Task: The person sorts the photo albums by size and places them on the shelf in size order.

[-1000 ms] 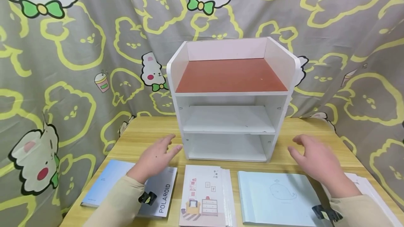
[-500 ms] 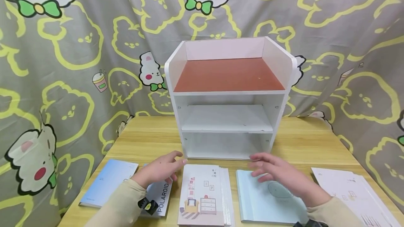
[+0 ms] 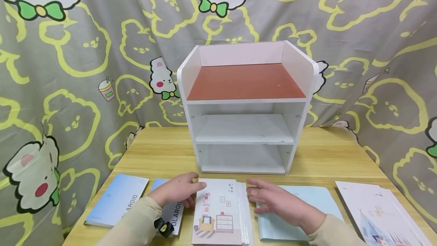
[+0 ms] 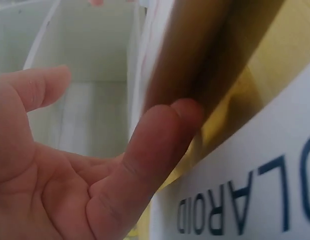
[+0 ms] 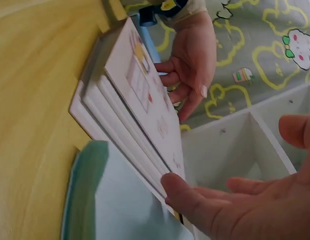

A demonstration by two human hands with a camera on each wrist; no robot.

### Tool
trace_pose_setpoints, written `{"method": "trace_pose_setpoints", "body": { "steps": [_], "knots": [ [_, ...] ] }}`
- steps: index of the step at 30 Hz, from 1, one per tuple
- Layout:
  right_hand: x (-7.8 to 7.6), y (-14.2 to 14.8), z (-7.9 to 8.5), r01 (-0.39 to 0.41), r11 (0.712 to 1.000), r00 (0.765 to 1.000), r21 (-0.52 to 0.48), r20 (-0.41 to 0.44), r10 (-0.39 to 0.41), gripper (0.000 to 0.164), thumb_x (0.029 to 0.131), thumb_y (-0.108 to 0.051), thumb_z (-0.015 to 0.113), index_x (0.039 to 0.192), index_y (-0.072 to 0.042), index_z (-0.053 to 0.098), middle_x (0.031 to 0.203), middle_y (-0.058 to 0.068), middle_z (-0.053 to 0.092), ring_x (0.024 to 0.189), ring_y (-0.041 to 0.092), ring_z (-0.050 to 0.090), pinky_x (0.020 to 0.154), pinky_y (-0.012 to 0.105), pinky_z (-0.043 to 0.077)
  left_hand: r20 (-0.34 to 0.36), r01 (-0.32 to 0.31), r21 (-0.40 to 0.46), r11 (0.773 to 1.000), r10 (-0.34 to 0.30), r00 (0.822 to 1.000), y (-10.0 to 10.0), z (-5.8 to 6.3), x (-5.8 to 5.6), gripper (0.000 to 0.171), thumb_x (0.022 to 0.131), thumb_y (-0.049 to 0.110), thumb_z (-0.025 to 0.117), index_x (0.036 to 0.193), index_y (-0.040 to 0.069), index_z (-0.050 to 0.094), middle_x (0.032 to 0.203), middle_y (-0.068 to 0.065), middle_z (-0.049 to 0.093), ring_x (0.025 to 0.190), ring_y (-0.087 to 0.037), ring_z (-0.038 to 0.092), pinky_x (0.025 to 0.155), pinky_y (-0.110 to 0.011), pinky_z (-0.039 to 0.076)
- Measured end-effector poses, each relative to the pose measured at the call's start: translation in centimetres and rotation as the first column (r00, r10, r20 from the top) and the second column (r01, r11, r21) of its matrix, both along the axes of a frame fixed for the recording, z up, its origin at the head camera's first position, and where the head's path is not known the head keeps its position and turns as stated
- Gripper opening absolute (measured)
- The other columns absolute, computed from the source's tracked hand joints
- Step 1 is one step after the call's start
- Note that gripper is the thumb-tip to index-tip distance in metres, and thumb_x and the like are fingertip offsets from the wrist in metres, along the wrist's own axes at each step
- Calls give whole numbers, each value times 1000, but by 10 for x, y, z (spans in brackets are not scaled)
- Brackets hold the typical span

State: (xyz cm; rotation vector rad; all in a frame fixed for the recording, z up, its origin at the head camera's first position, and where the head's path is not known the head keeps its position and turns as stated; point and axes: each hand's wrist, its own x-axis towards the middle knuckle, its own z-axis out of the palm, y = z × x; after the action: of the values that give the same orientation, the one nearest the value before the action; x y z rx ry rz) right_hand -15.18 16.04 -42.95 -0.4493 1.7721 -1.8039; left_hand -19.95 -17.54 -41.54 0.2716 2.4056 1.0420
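Observation:
A small stack of pale books (image 3: 218, 208) lies in the front middle, the top cover showing a printed armchair and drawers. My left hand (image 3: 179, 190) is at its left side, thumb over the cover edge and fingers low beside it; contact is unclear. On the other side, my right hand (image 3: 280, 202) has its fingertips at the stack's right edge, its palm above a light blue book (image 3: 310, 196). In the right wrist view, the fingertips appear at the layered edges of the stack (image 5: 129, 130). Neither hand grips anything.
A white shelf unit (image 3: 244, 101) with a reddish top board stands behind the books on the wooden table (image 3: 164, 147). Two blue-and-white POLAROID books (image 3: 114, 200) lie left. Pale illustrated books (image 3: 379, 208) lie right. A patterned curtain (image 3: 129, 22) hangs behind.
My right hand has moved left from above the far side of the light blue book to the stack's right edge. My left hand has come down and right to the stack's left edge.

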Motion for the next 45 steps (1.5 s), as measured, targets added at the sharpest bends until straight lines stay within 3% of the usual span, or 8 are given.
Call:
{"method": "trace_pose_setpoints", "body": {
  "steps": [5,9,15,20,32,36,39,45],
  "knots": [
    [-1,-12,-4,23,1000,997,17,76,-24,69,106,-29,50,156,8,20,156,38,23,140,55,30,95,53,53,55,-8,31,999,7,998,-3,-6,3,57,101,45,59,129,-3,53,81,-13,65,64,-27,68,58,-40,59],
    [-3,-17,-3,34,999,991,7,126,-34,71,106,-29,51,157,8,18,158,37,18,142,54,27,93,53,54,92,0,65,998,-6,996,-2,-10,2,44,100,43,60,115,2,59,81,-14,66,64,-27,68,57,-40,60],
    [-5,-17,-4,68,995,980,-74,190,-53,75,105,-29,52,157,9,14,157,41,12,144,54,21,93,54,54,162,56,176,983,-85,983,0,-20,-3,39,100,38,60,121,6,62,86,-11,73,70,-29,71,58,-41,61],
    [-3,-19,-8,100,986,974,-134,214,-70,75,104,-27,51,155,12,12,156,42,11,144,54,22,96,54,52,202,60,257,965,-114,973,1,-27,0,33,101,33,60,119,5,64,87,-13,74,72,-30,73,58,-41,61],
    [0,-20,-12,160,981,971,-113,195,-136,66,104,-23,47,153,14,20,158,38,16,143,55,24,101,53,49,238,70,344,936,-159,958,1,-32,-3,34,101,28,63,125,5,61,97,-13,75,83,-30,74,65,-39,62],
    [-1,-21,-14,171,981,970,-96,189,-151,65,104,-23,47,152,14,23,158,35,20,143,52,28,98,50,51,237,84,378,922,-184,954,0,-31,-3,40,101,27,63,132,4,54,101,-14,74,87,-31,74,68,-41,62],
    [0,-23,-15,184,979,969,-92,185,-164,64,104,-22,47,152,14,24,158,34,23,141,47,33,95,48,52,246,55,436,898,-178,953,2,-31,-1,51,101,26,63,141,2,41,105,-15,73,90,-32,73,72,-43,61],
    [2,-26,-14,184,979,969,-92,186,-164,64,104,-21,47,152,15,22,158,35,21,141,47,32,97,48,51,318,-35,606,795,-201,926,7,-35,5,74,93,12,59,154,3,17,122,-20,66,104,-35,69,86,-46,58]
  ]
}}
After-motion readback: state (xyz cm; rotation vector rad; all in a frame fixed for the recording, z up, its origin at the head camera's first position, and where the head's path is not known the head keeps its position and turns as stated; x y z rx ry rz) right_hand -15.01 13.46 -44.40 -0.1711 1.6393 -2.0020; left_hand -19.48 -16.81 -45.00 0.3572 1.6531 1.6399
